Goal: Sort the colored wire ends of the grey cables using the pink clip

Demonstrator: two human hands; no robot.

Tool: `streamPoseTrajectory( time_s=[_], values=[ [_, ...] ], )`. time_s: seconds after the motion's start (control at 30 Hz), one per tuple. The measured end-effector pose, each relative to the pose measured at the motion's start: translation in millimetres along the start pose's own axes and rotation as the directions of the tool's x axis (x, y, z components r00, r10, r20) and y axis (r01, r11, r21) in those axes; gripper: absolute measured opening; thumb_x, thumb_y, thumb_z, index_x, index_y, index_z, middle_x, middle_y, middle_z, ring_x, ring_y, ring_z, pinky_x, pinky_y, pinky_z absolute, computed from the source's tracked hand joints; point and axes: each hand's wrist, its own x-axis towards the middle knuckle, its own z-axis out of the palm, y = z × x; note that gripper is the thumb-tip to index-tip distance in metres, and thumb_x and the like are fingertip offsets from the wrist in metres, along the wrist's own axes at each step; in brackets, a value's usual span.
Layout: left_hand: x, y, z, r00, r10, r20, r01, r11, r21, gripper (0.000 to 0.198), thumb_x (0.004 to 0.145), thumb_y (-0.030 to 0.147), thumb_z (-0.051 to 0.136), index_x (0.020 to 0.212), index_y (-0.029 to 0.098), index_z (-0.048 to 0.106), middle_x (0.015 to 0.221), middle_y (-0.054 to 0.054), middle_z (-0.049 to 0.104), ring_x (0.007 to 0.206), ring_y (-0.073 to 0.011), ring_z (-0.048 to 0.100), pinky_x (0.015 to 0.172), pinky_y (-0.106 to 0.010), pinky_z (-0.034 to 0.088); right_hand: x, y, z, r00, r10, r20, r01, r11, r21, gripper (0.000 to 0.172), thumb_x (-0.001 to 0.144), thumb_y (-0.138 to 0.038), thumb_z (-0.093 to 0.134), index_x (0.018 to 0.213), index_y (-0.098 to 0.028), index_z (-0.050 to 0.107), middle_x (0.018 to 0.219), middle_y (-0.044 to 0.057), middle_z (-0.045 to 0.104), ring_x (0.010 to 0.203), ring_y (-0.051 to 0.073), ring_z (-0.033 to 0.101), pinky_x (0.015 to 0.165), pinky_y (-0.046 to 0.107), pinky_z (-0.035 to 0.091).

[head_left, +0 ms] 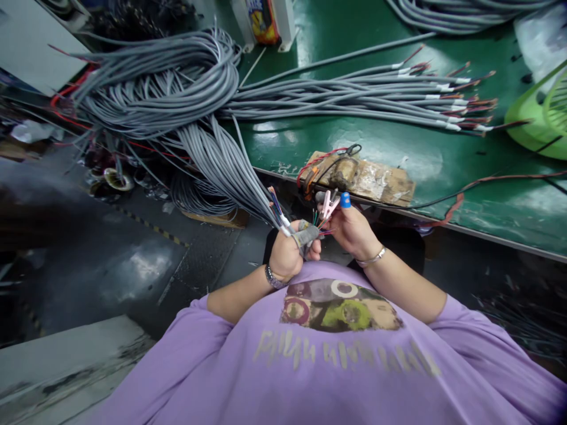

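Note:
My left hand (290,251) is closed around the end of a grey cable (248,189), a grey wrap on its finger. Thin coloured wires (319,223) fan out of the cable's stripped end between my hands. My right hand (349,227) is closed on a small pink clip-like tool (328,203) touching those wires, with a blue cap (345,200) on one fingertip. Both hands sit just off the near edge of the green bench (390,147), above my purple shirt.
A big bundle of grey cables (168,88) drapes off the bench's left end. Cut cables with stripped coloured ends (443,94) lie across the bench. A taped brown block with red wires (363,177) sits at the edge. A green basket (543,112) stands far right.

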Motion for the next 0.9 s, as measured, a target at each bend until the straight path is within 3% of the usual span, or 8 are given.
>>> streamPoseTrajectory(
  time_s=[0.17, 0.43, 0.77, 0.9],
  values=[
    [2, 0, 0.2, 1.000, -0.001, 0.009, 0.001, 1.000, -0.006, 0.035, 0.061, 0.042, 0.078, 0.067, 0.016, 0.054, 0.049, 0.001, 0.062, 0.035, -0.0094, 0.052, 0.035, -0.018, 0.041, 6, -1, 2, 0.988, 0.153, 0.035, -0.155, 0.984, 0.089, 0.047, 0.076, -0.067, 0.068, 0.076, -0.020, 0.069, 0.074, 0.000, 0.070, 0.057, 0.010, 0.057, 0.056, 0.026, 0.048],
    [5, -4, -3.4, 0.999, -0.036, -0.006, 0.036, 0.999, 0.005, 0.035, 0.061, 0.042, 0.078, 0.068, 0.016, 0.055, 0.049, 0.001, 0.062, 0.035, -0.0098, 0.052, 0.035, -0.019, 0.041, 8, 1, 5, 0.993, 0.113, -0.024, -0.106, 0.978, 0.178, 0.039, 0.077, -0.059, 0.072, 0.078, -0.021, 0.069, 0.071, -0.001, 0.073, 0.060, 0.010, 0.061, 0.058, 0.022, 0.051],
    [-5, -7, -7.3, 0.997, 0.077, 0.024, -0.077, 0.997, 0.017, 0.033, 0.064, 0.041, 0.076, 0.066, 0.017, 0.055, 0.049, 0.001, 0.063, 0.035, -0.0101, 0.052, 0.036, -0.020, 0.040, 0, -3, 2, 0.988, 0.143, 0.059, -0.149, 0.980, 0.128, 0.055, 0.076, -0.075, 0.060, 0.083, -0.021, 0.069, 0.077, 0.001, 0.072, 0.063, 0.012, 0.062, 0.055, 0.023, 0.050],
    [-7, -6, -5.9, 0.997, 0.082, -0.010, -0.082, 0.997, 0.014, 0.036, 0.064, 0.044, 0.077, 0.067, 0.017, 0.053, 0.049, 0.002, 0.062, 0.036, -0.0105, 0.053, 0.036, -0.020, 0.041, -5, -8, 3, 0.983, 0.155, 0.101, -0.166, 0.981, 0.104, 0.045, 0.079, -0.065, 0.066, 0.082, -0.020, 0.070, 0.078, 0.001, 0.073, 0.060, 0.010, 0.059, 0.054, 0.022, 0.049]
  ],
)
